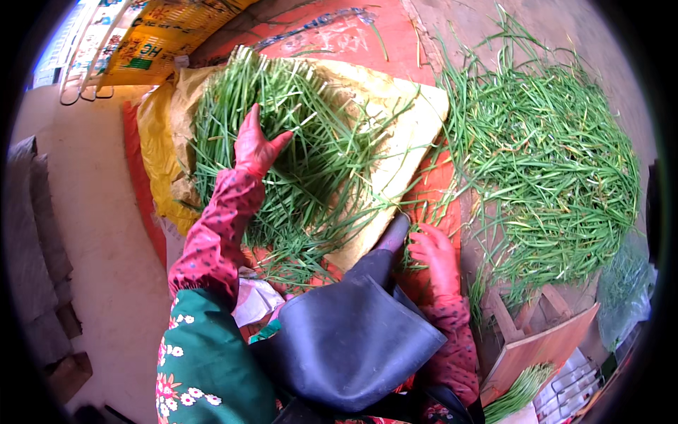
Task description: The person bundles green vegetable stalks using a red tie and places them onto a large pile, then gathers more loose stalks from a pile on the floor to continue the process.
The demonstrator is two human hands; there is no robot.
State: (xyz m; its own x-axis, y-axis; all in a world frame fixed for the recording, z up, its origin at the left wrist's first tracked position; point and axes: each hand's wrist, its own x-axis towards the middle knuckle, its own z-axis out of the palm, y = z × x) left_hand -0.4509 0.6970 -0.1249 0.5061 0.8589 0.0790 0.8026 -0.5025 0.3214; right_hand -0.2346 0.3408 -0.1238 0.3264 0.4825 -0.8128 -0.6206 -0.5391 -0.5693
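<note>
A large heap of long green chives, pale cut ends at its far side, lies on a yellow woven sack. My left hand reaches onto the heap's left part, thumb spread away from the fingers, and nothing is gripped in it. Beside my knee, my right hand hovers over the red sheet with loosely bent fingers apart. A few thin green strands lie close to its fingertips. A dark blue apron covers my lap.
A wide loose pile of green leaves spreads over the floor at right. Nearer stand an overturned wooden stool, a small chive bundle and a white crate. A yellow printed bag is at far left, grey blocks at left.
</note>
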